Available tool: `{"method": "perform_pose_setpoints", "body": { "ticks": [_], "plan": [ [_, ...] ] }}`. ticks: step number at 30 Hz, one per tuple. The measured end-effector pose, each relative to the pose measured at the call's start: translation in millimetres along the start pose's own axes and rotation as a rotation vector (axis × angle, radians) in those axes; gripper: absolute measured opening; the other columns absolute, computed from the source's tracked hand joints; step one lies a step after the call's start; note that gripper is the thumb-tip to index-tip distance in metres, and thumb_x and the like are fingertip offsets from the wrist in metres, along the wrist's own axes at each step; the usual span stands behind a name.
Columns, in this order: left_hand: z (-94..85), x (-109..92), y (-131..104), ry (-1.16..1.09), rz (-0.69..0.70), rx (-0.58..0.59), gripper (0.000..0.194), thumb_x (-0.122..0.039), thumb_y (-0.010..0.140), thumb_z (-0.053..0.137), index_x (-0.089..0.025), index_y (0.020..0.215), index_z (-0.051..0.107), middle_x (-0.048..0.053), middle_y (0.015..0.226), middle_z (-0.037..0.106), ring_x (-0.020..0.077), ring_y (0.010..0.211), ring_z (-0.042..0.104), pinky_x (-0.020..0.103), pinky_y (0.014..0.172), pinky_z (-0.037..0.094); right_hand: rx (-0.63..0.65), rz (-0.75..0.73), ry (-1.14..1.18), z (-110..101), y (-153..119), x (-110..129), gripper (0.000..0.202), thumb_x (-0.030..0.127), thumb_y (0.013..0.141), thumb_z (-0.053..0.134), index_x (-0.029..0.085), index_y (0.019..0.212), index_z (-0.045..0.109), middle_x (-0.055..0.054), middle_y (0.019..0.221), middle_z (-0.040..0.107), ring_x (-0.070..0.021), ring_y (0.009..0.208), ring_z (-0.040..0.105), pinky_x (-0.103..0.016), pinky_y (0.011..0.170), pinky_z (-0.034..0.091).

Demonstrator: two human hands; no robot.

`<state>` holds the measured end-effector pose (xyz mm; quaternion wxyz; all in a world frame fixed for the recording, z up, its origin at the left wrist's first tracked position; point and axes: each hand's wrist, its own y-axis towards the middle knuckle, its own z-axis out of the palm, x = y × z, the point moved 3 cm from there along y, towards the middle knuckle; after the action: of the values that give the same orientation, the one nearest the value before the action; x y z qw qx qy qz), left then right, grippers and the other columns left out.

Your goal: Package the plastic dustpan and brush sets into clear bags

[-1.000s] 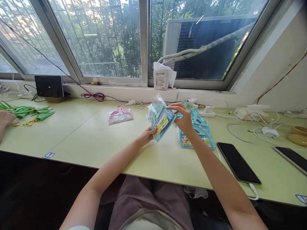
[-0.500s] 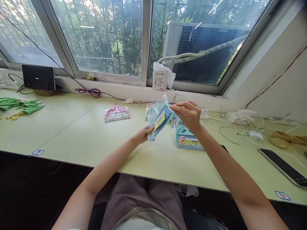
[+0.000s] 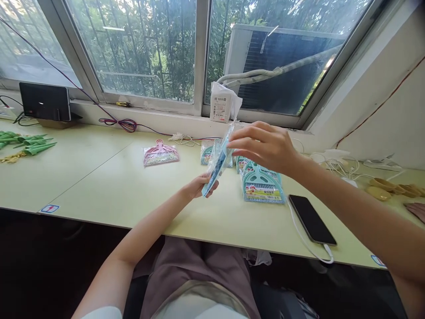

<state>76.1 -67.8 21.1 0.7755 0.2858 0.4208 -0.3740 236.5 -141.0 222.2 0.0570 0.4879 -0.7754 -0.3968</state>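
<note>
A turquoise dustpan-and-brush set (image 3: 217, 167) in a clear plastic bag is tilted nearly edge-on above the table. My left hand (image 3: 199, 185) grips its lower end, fingers wrapped around it. Stretched out, the fingers of my right hand (image 3: 262, 146) reach the upper edge of the bag; the thumb is hidden. To the right, a bagged turquoise dustpan set (image 3: 262, 186) lies in front of others of its kind, partly behind my right hand. Another turquoise set (image 3: 207, 152) lies behind the held one. A pink bagged dustpan set (image 3: 161, 155) lies farther left.
A phone (image 3: 312, 219) with a white cable lies at the right front of the table (image 3: 133, 195). White cables (image 3: 332, 161) and yellowish-brown items (image 3: 392, 188) lie at far right. Green pointed items (image 3: 36, 145) and a tablet (image 3: 44, 102) are at far left. A white box (image 3: 221, 106) stands on the windowsill.
The held dustpan set has turned from showing its label to nearly edge-on. My right hand has gone from pinching its corner to stretched fingers, and its forearm has swung outward, uncovering the phone.
</note>
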Motion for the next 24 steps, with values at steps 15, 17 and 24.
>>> {"method": "perform_pose_setpoints", "body": {
  "ticks": [15, 17, 24],
  "plan": [
    [-0.9, 4.7, 0.8, 0.038, -0.031, -0.064, 0.033, -0.037, 0.078, 0.066, -0.016, 0.099, 0.052, -0.004, 0.053, 0.051, 0.0099, 0.032, 0.046, 0.020, 0.029, 0.032, 0.018, 0.054, 0.195, -2.6, 0.9, 5.2, 0.022, 0.036, 0.096, 0.053, 0.028, 0.081, 0.066, 0.001, 0.092, 0.070, -0.0148, 0.086, 0.064, -0.032, 0.078, 0.051],
    [-2.4, 6.6, 0.9, 0.045, -0.042, -0.075, 0.038, -0.043, 0.076, 0.068, -0.016, 0.098, 0.053, -0.004, 0.052, 0.052, 0.0105, 0.031, 0.047, 0.020, 0.028, 0.029, 0.017, -0.005, 0.167, -7.6, -4.8, 12.9, 0.023, 0.034, 0.098, 0.049, 0.029, 0.083, 0.066, 0.001, 0.092, 0.070, -0.0135, 0.087, 0.064, -0.031, 0.080, 0.051],
    [-10.0, 21.7, 5.3, 0.060, -0.157, -0.054, 0.045, -0.050, 0.071, 0.070, -0.013, 0.093, 0.059, -0.003, 0.049, 0.053, 0.0090, 0.029, 0.042, 0.020, 0.029, 0.031, 0.014, -0.402, -0.187, -28.3, -23.9, 46.5, 0.018, 0.019, 0.097, 0.050, 0.027, 0.089, 0.064, 0.007, 0.092, 0.072, -0.0109, 0.090, 0.058, -0.027, 0.070, 0.044]
  ]
}}
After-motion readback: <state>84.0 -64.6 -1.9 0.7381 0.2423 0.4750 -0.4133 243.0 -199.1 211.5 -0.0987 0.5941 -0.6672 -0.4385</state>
